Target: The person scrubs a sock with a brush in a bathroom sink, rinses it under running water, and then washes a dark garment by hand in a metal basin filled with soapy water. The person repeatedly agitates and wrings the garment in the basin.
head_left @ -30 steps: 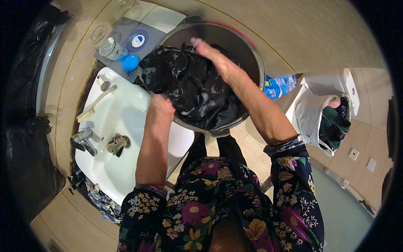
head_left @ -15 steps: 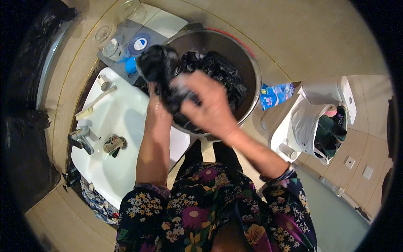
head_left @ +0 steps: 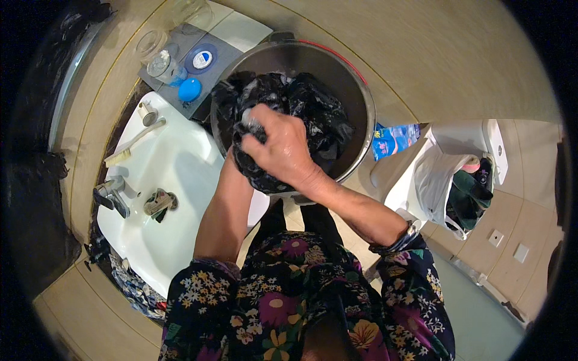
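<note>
Wet black cloth, sudsy in places, fills much of a large dark metal basin (head_left: pixel 356 102). Over the basin's near left part, my right hand (head_left: pixel 283 144) is closed on a bunched black garment (head_left: pixel 262 171), thumb and fingers pressing into it. A pale spot shows by its fingertips; whether it is suds or something solid I cannot make out. My left hand (head_left: pixel 235 165) reaches up under the same garment and holds it from below, its fingers covered by the cloth. More black cloth (head_left: pixel 319 114) lies in the basin to the right of my hands.
Left of the basin is a white sink (head_left: pixel 186 186) with a tap (head_left: pixel 111 195), a brush (head_left: pixel 138 141) and a small rag (head_left: pixel 159 203). Jars and a blue lid (head_left: pixel 189 89) stand on a grey ledge. A blue packet (head_left: pixel 394 141) and a white bag of clothes (head_left: pixel 436 183) are right.
The bunched garment and both hands have come down and to the right, from above the basin's left rim into the basin. The blue lid beside it now shows fully.
</note>
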A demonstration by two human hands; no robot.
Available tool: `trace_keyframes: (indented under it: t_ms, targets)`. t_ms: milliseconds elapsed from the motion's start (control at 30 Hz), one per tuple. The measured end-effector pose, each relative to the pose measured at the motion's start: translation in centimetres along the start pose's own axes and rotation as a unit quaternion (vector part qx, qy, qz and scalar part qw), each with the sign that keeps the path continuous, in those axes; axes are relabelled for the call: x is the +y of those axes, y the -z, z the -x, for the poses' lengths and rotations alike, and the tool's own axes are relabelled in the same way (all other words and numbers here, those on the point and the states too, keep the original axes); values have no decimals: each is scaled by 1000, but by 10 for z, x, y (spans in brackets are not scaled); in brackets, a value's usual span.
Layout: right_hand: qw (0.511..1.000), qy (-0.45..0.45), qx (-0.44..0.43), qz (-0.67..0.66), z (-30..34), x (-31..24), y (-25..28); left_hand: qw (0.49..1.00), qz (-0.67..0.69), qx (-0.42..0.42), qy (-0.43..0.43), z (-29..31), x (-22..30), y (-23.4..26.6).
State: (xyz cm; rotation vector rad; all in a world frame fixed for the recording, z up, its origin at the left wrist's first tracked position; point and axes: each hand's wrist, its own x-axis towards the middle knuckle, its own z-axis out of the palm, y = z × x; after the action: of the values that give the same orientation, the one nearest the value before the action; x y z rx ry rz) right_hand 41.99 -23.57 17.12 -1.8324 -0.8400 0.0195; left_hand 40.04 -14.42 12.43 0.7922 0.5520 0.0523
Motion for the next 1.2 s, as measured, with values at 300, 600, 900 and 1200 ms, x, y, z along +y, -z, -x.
trace_keyframes:
  t_ms: [300, 600, 900, 1200]
  targets:
    - [994, 9, -12, 112, -56, 69, 23, 977, -202, 1, -65, -26, 0, -28]
    - [938, -108, -329, 29, -57, 40, 52, 927, -374, 26, -21, -25, -10, -18]
    - [997, 80, 9, 8, 7, 7, 35, 991, -42, 105, 69, 2, 20, -16]
    - [991, 45, 88, 88, -41, 49, -9, 974, 126, 185, 30, 13, -6, -11]
